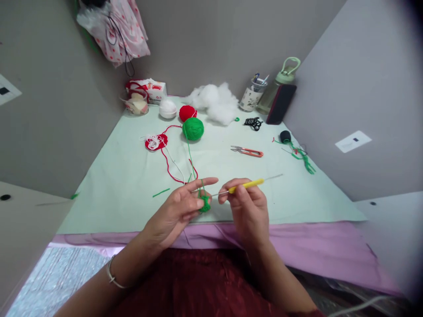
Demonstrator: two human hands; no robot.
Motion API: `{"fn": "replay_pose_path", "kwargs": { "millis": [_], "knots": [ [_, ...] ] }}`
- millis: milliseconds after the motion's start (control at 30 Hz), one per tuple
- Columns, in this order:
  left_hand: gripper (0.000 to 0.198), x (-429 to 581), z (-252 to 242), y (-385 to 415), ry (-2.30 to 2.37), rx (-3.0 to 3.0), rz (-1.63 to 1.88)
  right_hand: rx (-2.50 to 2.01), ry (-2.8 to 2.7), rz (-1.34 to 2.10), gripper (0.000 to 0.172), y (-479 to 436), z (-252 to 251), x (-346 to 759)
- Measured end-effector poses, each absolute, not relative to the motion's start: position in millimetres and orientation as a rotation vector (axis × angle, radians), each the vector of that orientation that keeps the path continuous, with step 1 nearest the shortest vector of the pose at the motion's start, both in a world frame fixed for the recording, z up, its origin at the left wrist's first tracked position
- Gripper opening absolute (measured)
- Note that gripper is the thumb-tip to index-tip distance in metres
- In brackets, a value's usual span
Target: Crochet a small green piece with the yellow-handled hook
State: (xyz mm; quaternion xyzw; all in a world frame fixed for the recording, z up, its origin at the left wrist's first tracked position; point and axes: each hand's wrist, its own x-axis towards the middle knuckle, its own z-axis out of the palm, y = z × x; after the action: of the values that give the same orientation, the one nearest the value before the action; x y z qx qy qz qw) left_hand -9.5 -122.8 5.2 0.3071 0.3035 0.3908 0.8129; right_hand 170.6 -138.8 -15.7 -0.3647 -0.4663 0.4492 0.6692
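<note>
Near the table's front edge my left hand [180, 204] pinches a small green crochet piece [205, 204] between thumb and fingers. Its index finger is stretched out, with green yarn [189, 152] running over it from the green yarn ball [193, 129]. My right hand [249, 204] is closed round the yellow handle of a crochet hook [247, 185]. The hook's thin metal shaft points left and reaches the green piece; whether its tip sits inside a stitch I cannot tell. Red and white strands lie on the cloth just beyond my left hand.
Thread snips [247, 151] lie mid-table. Behind are a red yarn ball [187, 113], white stuffing [214, 103], a black claw clip [253, 123], a pen cup [252, 94] and a phone [281, 104] against a bottle [286, 77]. A red crochet piece [152, 146] is at left. Grey partitions enclose the table.
</note>
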Motion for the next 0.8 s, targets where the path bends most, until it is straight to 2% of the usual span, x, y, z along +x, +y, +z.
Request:
{"fn": "replay_pose_path", "kwargs": {
  "millis": [133, 233, 333, 433, 600, 700, 800],
  "knots": [
    [0.042, -7, 4, -125, 0.617, 0.689, 0.898, -0.745, -0.986, 1.214, 0.020, -135, -13, 172],
    [0.042, -3, 1, -127, 0.660, 0.787, 0.975, -0.762, -1.116, 1.163, 0.021, -138, -12, 170],
    [0.039, 0, -2, -127, 0.703, 0.855, 1.021, -0.829, -1.313, 0.899, 0.020, -143, -12, 166],
    [0.035, 3, -5, -127, 0.752, 0.856, 1.105, -0.877, -1.485, 0.636, 0.026, -146, -14, 162],
    [0.043, 5, -2, -124, 0.721, 0.639, 1.067, -0.928, -1.747, 0.073, 0.040, -148, -15, 160],
    [0.041, 2, 1, -119, 0.675, 0.541, 0.956, -0.932, -1.599, 0.285, 0.034, -147, -12, 163],
    [0.041, 2, 2, -118, 0.712, 0.581, 1.087, -0.918, -1.375, 0.562, 0.029, -145, -9, 163]
  ]
}}
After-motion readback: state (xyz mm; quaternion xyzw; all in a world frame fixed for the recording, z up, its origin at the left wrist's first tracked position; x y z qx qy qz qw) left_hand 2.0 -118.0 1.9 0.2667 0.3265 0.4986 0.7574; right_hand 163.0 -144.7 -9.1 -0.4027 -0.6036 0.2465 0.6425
